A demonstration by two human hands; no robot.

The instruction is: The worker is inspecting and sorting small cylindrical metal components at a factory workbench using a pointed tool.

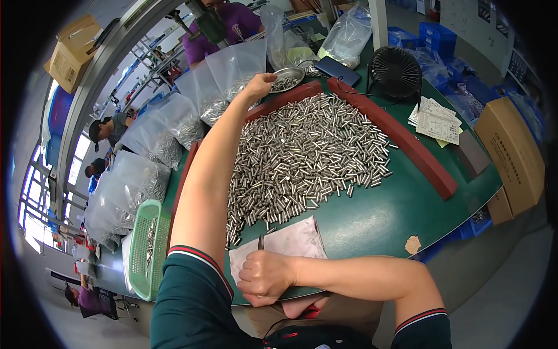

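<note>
My left arm reaches far across the green table. My left hand [260,86] is closed at the rim of a round metal bowl [289,79] with small metal pieces in it; what its fingers hold, if anything, is hidden. Near the front edge, my right hand [266,276] is wrapped round a thin, dark pointed tool [261,241], its tip sticking up past the fist. That fist rests over a pale, stained cloth [296,239]. Between the hands spreads a large heap of short metal pins [308,154], partly covered by my left forearm.
Dark red bars [401,142] border the heap. At left stand clear bags of metal parts [131,186] and a green basket [139,250]. A black fan [395,72], papers [437,122] and a cardboard box [510,154] are at right. A person in purple [247,20] sits opposite.
</note>
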